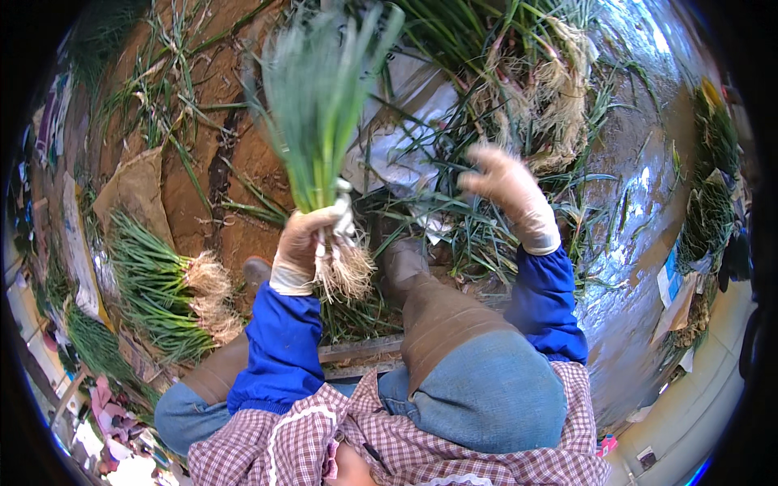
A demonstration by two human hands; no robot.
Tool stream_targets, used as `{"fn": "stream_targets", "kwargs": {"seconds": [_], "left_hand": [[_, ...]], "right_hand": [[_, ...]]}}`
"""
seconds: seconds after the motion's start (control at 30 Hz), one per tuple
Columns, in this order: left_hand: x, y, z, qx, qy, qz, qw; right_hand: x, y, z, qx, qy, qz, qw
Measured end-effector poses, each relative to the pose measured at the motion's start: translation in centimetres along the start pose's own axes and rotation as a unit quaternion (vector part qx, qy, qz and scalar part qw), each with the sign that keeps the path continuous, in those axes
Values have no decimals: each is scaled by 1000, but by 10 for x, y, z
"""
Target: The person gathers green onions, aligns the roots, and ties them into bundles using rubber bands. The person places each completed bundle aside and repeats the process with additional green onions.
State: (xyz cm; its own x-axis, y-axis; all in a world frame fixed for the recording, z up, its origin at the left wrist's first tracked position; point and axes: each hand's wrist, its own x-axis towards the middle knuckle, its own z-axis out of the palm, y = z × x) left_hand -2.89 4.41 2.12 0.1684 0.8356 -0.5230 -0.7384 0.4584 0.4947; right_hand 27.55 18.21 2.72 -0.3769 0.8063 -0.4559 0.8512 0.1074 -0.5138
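My gloved left hand grips a bunch of green onions just above the white bulbs. Their leaves point away from me and are blurred, while the pale roots hang below my fist. My right hand, also gloved, is raised with its fingers apart and nothing in it. It blurs slightly at the fingertips. Just beyond it lies a large heap of green onions with long tangled roots, on the ground ahead and to the right. Loose leaves are strewn beneath my right hand.
Bundled green onions lie at my left, roots toward me, beside a piece of brown sacking. Leaf scraps litter the brown floor. A wet, shiny plastic sheet spreads to the right. My boots stand between the piles.
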Motion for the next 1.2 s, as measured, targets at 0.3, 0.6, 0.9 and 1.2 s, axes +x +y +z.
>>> {"fn": "stream_targets", "kwargs": {"seconds": [0.3,0.6,0.9,1.2], "left_hand": [[53,-16,23,-108,23,76,991],[83,-56,45,-59,84,9,995],[59,-61,29,-13,18,-79,997],[40,-68,28,122,48,-92,987]], "right_hand": [[81,-22,-28,-223,394,-131,882],[-10,-41,34,381,-22,21,924],[20,-15,58,579,26,70,812],[5,-52,81,332,30,70,940]]}}
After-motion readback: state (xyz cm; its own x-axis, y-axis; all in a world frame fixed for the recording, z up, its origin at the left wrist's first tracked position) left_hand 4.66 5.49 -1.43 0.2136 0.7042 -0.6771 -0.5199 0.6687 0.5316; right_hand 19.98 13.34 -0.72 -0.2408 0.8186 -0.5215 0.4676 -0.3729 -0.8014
